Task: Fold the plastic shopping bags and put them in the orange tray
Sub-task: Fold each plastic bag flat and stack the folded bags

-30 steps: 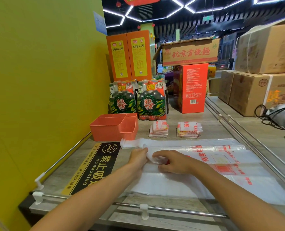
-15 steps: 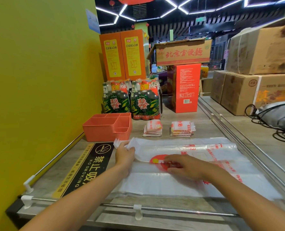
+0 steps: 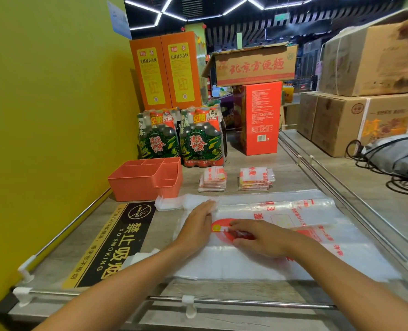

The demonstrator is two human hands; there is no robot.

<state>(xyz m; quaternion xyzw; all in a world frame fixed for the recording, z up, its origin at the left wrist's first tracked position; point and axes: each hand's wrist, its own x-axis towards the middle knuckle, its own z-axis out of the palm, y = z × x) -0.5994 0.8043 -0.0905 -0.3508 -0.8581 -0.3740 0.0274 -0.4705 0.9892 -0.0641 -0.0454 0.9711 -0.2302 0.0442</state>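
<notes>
A clear plastic shopping bag with red print lies spread flat across the shelf in front of me, its handles pointing left. My left hand lies flat on the bag's left part, fingers straight and pressing down. My right hand rests on the bag's middle over a red circle, fingers stretched leftward. The orange tray, with several compartments, stands at the back left by the yellow wall and shows nothing inside. Two stacks of folded bags sit behind the spread bag.
Bottle packs, orange boxes and a red box stand at the back. Cardboard cartons and a grey bag with cables fill the right shelf. A metal rail runs along the front edge. A no-smoking sticker lies left.
The bag's upper layer has been turned over, and a red circle now shows. My left hand slid up and flattened on the bag; my right hand shifted right over the circle.
</notes>
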